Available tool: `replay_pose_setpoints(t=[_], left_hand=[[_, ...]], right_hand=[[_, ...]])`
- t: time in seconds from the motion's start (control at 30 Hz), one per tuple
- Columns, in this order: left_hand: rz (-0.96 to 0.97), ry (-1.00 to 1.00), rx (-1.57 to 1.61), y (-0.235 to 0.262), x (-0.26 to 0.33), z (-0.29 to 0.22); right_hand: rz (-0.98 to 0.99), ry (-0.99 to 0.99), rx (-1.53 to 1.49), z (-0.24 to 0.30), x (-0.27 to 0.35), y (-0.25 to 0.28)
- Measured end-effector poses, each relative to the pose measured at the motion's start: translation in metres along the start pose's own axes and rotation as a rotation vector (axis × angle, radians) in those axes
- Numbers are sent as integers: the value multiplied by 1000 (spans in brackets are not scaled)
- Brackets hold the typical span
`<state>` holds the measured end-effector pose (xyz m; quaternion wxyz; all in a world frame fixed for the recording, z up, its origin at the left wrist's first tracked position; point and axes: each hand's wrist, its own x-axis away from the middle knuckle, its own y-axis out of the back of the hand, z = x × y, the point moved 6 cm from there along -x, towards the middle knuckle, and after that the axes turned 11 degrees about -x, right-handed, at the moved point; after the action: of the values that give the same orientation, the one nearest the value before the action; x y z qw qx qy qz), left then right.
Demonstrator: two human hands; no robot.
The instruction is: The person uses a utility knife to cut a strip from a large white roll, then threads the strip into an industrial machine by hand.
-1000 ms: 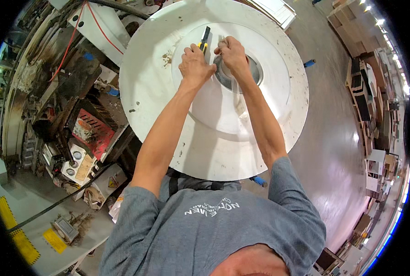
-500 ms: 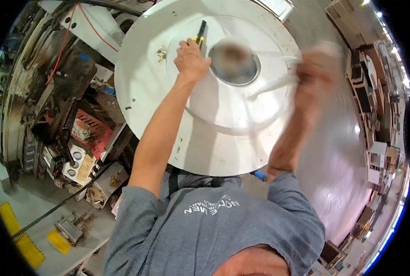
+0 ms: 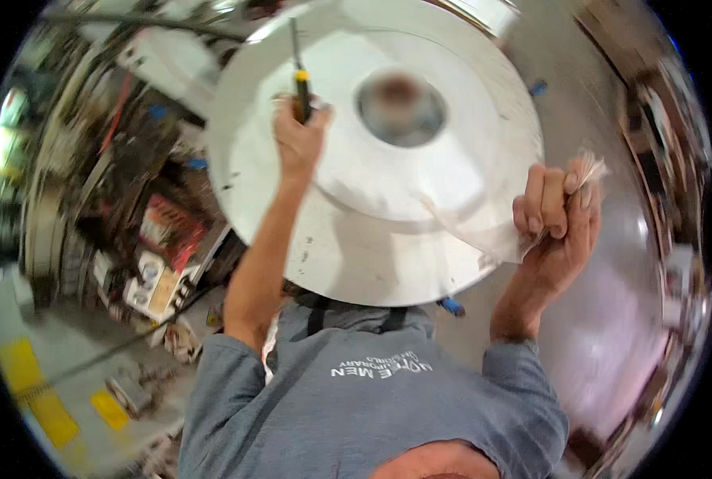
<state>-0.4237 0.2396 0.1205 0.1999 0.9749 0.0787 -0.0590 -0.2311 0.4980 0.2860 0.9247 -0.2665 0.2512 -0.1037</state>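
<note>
Well to the left of my left hand, blurred, stand a red slotted plate (image 3: 168, 227) and a pale panel with round gauges (image 3: 156, 286). My left hand (image 3: 298, 137) is wrapped around a slim yellow-and-black hand tool (image 3: 302, 89), its thin end pointing away from me, above a big white disc (image 3: 344, 259). Between my hands, nearer the left, is the disc's round central opening (image 3: 402, 116). My right hand (image 3: 559, 211), past the disc's edge, clenches a translucent strip (image 3: 492, 242); one part trails leftward over the disc, while a frayed end pokes out above my fist.
</note>
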Motion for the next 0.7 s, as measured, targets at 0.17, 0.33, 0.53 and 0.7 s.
replay_pose_setpoints(t=[0.17, 0.33, 0.53, 0.7], left_hand=[[198, 143, 606, 18, 119, -81], [260, 177, 684, 38, 181, -81], [16, 123, 611, 106, 199, -58], [-274, 294, 779, 193, 208, -13]], right_hand=[[-71, -75, -306, -70, -4, -34], [109, -156, -436, -103, 19, -98], [181, -88, 98, -117, 58, -152], [733, -241, 391, -165, 139, -185]])
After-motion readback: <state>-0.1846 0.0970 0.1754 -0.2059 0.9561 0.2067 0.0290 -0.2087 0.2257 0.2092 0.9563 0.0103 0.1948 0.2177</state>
